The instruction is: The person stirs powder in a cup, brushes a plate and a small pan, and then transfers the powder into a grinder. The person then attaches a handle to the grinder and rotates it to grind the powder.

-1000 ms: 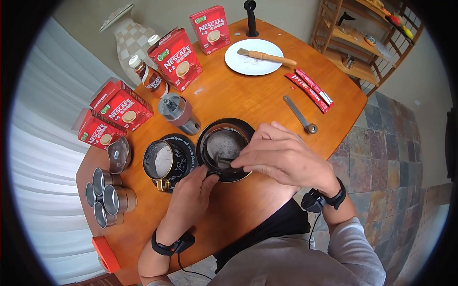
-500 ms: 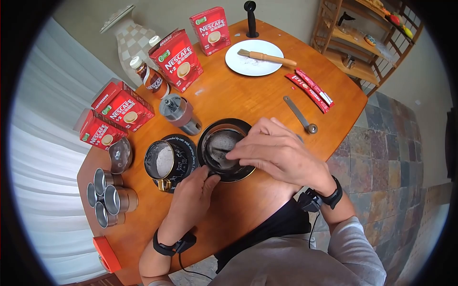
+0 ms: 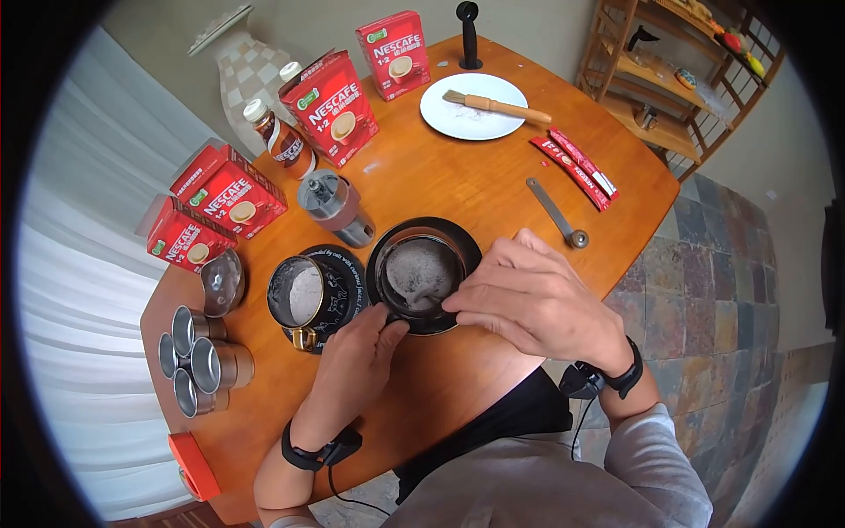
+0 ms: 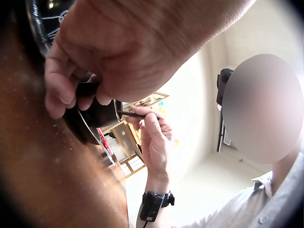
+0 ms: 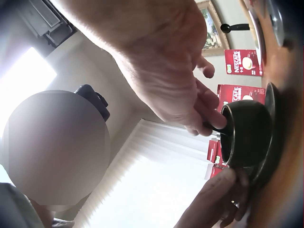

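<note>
A black cup (image 5: 254, 135) with pale froth on a dark drink (image 3: 416, 268) stands on a black saucer (image 3: 469, 240). My left hand (image 3: 356, 356) grips the cup's handle at the near left side, its fingers curled round it. Over the cup's right rim, my right hand (image 3: 541, 304) pinches a thin dark spoon (image 4: 131, 114) between thumb and fingers. The spoon's lower end is hidden inside the cup. To the left is a second black cup (image 3: 279, 290) with a gold handle and pale froth, on a printed black saucer (image 3: 345, 295).
Beyond the cups stand a coffee grinder (image 3: 336, 209), a bottle (image 3: 289, 148) and several red Nescafe boxes (image 3: 333, 114). A white plate (image 3: 475, 128) bears a brush (image 3: 497, 106). Red sachets (image 3: 576, 167) and a metal scoop (image 3: 554, 214) lie right; metal cups (image 3: 216, 365) stand left.
My right hand shifted the spoon slightly forward and left within the cup, then back toward the near right. The froth's swirl has changed. My left hand keeps its hold on the cup's handle.
</note>
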Demonstrator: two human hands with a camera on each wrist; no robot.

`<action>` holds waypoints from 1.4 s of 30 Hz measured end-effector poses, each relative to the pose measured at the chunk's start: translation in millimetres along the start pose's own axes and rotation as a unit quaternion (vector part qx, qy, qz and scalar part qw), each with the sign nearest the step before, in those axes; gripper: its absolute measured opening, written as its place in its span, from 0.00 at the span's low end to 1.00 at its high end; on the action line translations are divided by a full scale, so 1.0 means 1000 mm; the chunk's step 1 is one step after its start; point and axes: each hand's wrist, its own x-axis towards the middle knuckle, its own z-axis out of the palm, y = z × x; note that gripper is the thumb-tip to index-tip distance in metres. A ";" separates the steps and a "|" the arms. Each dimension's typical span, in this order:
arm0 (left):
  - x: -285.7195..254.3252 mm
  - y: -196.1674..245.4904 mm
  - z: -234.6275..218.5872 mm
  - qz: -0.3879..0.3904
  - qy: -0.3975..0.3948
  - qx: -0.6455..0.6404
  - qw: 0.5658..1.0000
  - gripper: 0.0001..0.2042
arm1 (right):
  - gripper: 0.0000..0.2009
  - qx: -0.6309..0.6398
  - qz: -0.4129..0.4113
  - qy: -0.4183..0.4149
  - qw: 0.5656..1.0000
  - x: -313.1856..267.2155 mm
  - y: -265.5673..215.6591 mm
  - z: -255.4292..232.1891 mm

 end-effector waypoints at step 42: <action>-0.004 0.000 0.008 0.041 0.046 0.042 0.997 0.09 | 0.09 -0.046 0.012 0.028 0.999 0.005 -0.015 0.001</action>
